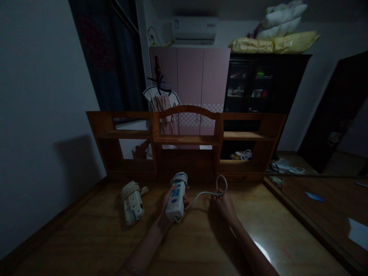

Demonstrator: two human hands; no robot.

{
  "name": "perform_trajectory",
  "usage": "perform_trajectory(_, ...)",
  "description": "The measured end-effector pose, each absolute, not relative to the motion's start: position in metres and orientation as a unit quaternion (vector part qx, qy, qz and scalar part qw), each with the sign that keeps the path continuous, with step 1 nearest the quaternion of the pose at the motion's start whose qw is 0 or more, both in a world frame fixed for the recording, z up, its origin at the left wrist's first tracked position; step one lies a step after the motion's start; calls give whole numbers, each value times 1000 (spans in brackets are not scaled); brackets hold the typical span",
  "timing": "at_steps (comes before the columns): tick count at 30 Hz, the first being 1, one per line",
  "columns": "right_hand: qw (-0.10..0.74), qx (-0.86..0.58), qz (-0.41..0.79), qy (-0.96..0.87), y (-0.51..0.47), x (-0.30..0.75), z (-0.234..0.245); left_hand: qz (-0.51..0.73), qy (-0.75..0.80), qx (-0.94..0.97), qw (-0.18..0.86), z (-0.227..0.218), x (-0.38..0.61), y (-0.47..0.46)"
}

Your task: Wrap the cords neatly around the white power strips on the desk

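My left hand (169, 200) is wrapped round a white power strip (176, 199) with blue sockets, tilted up above the wooden desktop. Part of its grey-white cord (179, 177) is wound about the far end. A loose stretch of the power cord (202, 193) runs from the strip over to the right, where it makes a loop. My right hand (223, 205) is closed on the cord at the base of that loop; the fingertips are partly hidden. To the left lies a second power strip (132, 207), cream-coloured, with its own cord coiled round its far end.
A wooden desk (189, 253) spreads beneath my hands, with a low wooden shelf unit (186, 140) along its back edge. A pale wall (51, 115) borders the left side. Papers (359, 232) lie on a brown surface at the right. A pink wardrobe (189, 73) stands beyond.
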State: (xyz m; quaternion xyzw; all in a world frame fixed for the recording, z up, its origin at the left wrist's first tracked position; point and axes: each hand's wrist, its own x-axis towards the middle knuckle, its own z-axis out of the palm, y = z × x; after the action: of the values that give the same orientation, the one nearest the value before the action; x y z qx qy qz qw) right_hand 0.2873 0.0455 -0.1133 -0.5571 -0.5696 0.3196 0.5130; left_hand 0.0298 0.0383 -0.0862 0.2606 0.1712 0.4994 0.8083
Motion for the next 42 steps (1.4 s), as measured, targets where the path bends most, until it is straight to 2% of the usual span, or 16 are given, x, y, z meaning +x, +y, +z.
perform_trajectory(3,426,-629,166,-629,45,290,-111,487,173,264,814,-89,28,41)
perform_trajectory(5,368,-670,105,-637,43,293,-108,486,173,264,815,-88,28,40)
perform_trajectory(11,213,-749,-10,-627,33,304,-95,493,186,265,807,-82,32,35)
perform_trajectory(16,171,-762,-43,-622,37,305,-99,488,233,270,797,-80,39,30)
perform_trajectory(21,190,-739,-55,-644,42,304,-111,496,237,291,783,-80,44,21)
perform_trajectory(24,236,-717,-54,-654,40,301,-109,512,250,305,763,-78,48,17)
perform_trajectory(27,324,-686,-60,-649,36,295,-95,522,261,301,754,-79,50,16)
perform_trajectory(31,485,-606,-70,-626,26,285,-67,527,255,303,752,-82,51,18)
perform_trajectory(33,548,-547,-24,-632,21,278,-59,531,244,288,759,-84,52,21)
perform_trajectory(35,562,-501,72,-654,16,269,-57,541,234,268,762,-86,53,26)
perform_trajectory(39,463,-475,300,-685,6,246,-66,562,210,277,751,-86,56,31)
perform_trajectory(42,442,-424,484,-625,-1,230,-67,558,185,301,751,-86,58,29)
